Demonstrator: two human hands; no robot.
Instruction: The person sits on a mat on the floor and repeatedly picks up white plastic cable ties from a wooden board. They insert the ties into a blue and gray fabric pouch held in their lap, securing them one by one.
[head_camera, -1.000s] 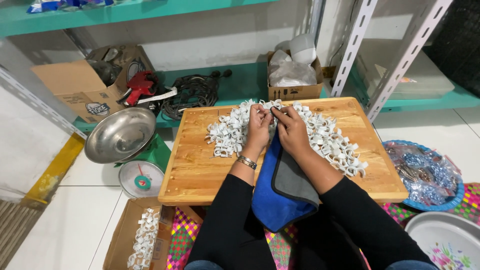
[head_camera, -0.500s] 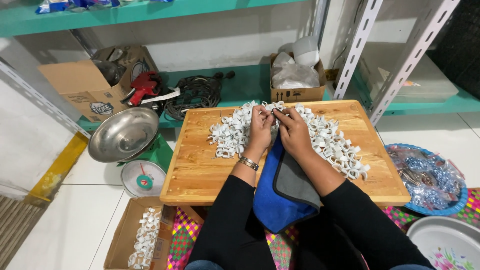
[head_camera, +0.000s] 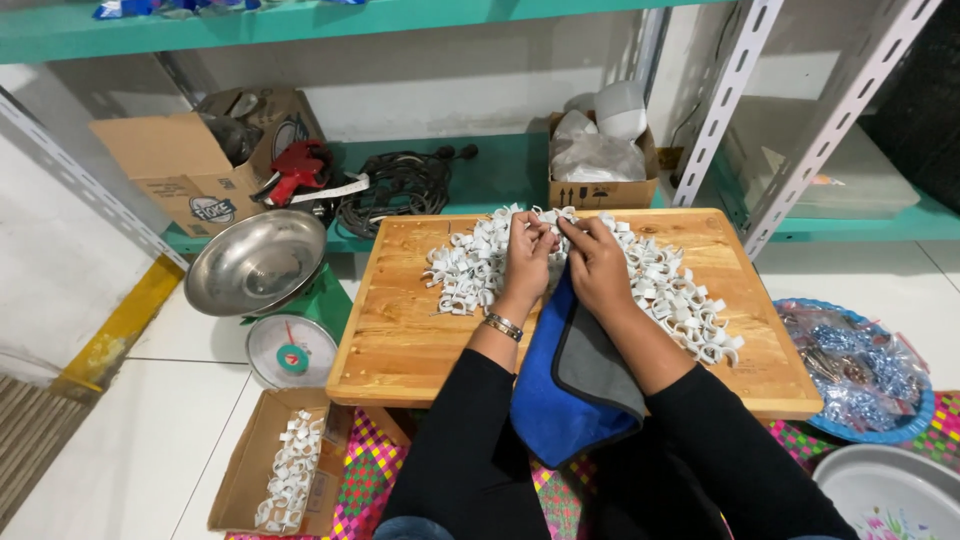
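White plastic clips (head_camera: 660, 285) lie heaped across the far half of a wooden board (head_camera: 400, 340), small curved pieces tangled together. Both the left hand (head_camera: 527, 255) and right hand (head_camera: 598, 265) pinch clips at the heap's middle; what exactly sits between the fingertips is too small to tell.

Bright, even overhead light; soft shadows under the hands (head_camera: 565, 265); mild glare on the steel bowl (head_camera: 257, 262); wide-angle bending at the edges.
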